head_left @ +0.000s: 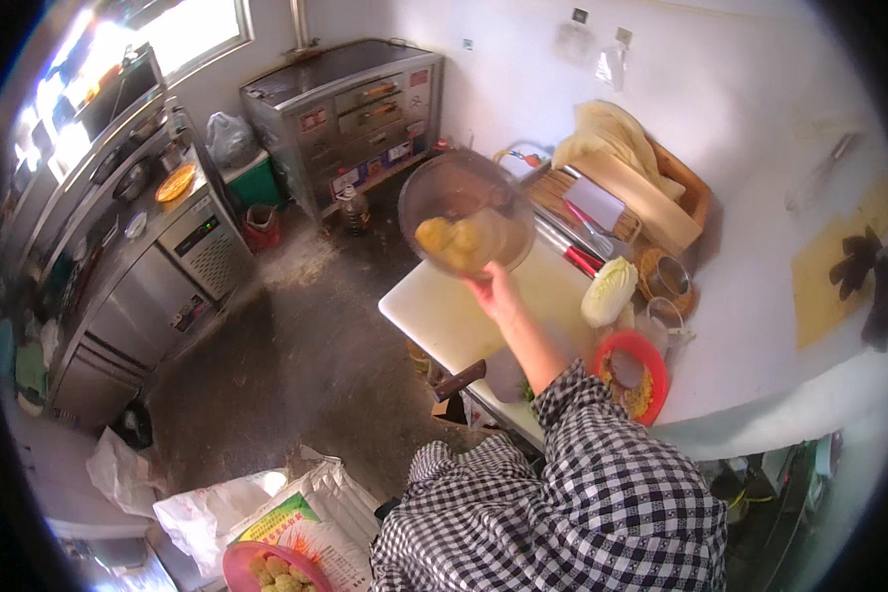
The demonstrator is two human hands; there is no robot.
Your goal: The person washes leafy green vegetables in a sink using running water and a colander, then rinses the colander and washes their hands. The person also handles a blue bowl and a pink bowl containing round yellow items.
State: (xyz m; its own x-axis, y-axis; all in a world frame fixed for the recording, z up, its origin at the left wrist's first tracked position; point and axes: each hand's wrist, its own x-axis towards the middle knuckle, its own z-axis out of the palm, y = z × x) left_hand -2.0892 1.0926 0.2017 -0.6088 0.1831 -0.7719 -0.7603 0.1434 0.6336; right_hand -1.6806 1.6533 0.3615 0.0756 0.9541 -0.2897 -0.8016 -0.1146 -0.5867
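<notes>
My right hand (499, 292) grips the near rim of a brownish round bowl (442, 183), its fingers wrapped round the edge. Yellow lumps (454, 239) lie in the bowl, which hangs tilted over the far left corner of a white cutting board (449, 314). Below my forearm, a cleaver with a dark wooden handle (461, 380) rests at the board's near edge, the handle jutting out. To the right of my wrist lies a pale green cabbage (609, 293). My left hand is out of view.
A red bowl (661, 380) of yellow crumbs stands right of my sleeve. Behind the board sit a bamboo rack (557, 197) and a wooden box (696, 197) with cloth. At lower left, a pink bowl (237, 564) of yellow lumps rests on sacks (326, 503). Steel counters (133, 340) line the left.
</notes>
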